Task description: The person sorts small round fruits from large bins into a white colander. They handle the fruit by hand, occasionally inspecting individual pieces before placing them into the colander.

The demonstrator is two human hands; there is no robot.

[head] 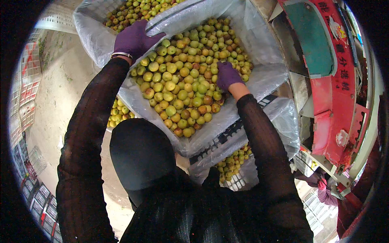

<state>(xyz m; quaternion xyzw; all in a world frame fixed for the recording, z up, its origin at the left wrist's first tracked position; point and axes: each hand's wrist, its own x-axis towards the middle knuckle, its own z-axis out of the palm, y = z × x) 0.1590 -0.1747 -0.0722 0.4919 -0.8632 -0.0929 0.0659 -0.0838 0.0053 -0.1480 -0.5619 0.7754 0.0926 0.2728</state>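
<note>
A crate lined with clear plastic film [261,48], full of round yellow-green and brownish fruit that look like jujubes [182,79], lies before me. My left hand [133,41], in a purple glove, rests over the film-covered rim at the crate's upper left, thumb spread toward the fruit. Whether it grips the rim cannot be told. Within the crate, on the right side of the heap, is my right hand [228,76], gloved in purple too. Its fingers are bent down among the fruit, and their tips are hidden.
Another lined crate of fruit [136,13] adjoins at the top. More fruit shows lower left [120,112] and below the crate [234,162]. A red machine panel [331,91] bearing writing stands right. Stacked crates [29,82] line the left. A pink sleeve [326,194] shows lower right.
</note>
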